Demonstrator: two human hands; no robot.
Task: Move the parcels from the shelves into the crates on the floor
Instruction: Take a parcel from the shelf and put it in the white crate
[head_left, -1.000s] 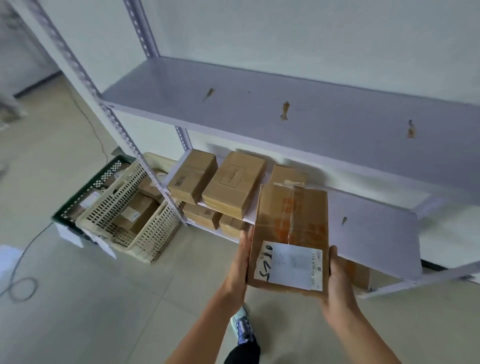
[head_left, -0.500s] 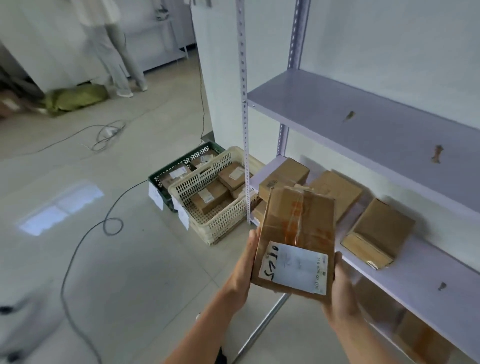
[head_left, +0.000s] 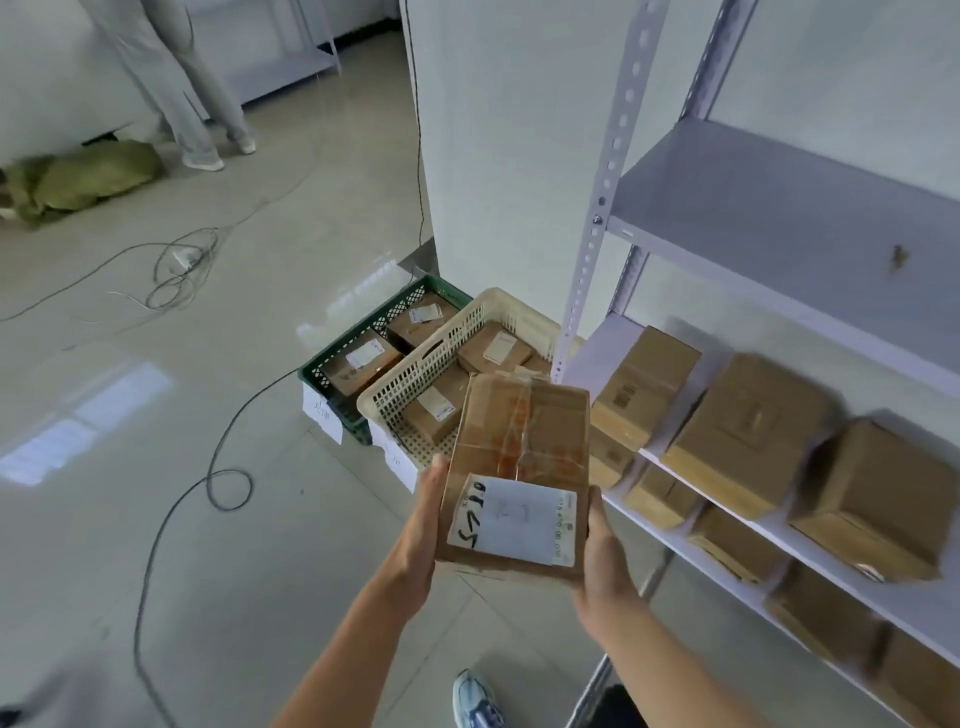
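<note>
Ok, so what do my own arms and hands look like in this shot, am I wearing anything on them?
Both forearms are bare as far as the frame reaches, the left forearm and the right forearm; no sleeve edge is in view. The left hand and right hand are ungloved, with no watch, bracelet or ring visible. Below them, one light sneaker with blue accents shows.

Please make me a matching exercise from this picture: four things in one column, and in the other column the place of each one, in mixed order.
Things:
1 labelled parcel
2 green crate
3 cream crate
4 green sack

Places:
a far left of the view
b beside the shelf post
c held in the air
d one crate away from the post

Pairs: 1-c, 2-d, 3-b, 4-a
</note>
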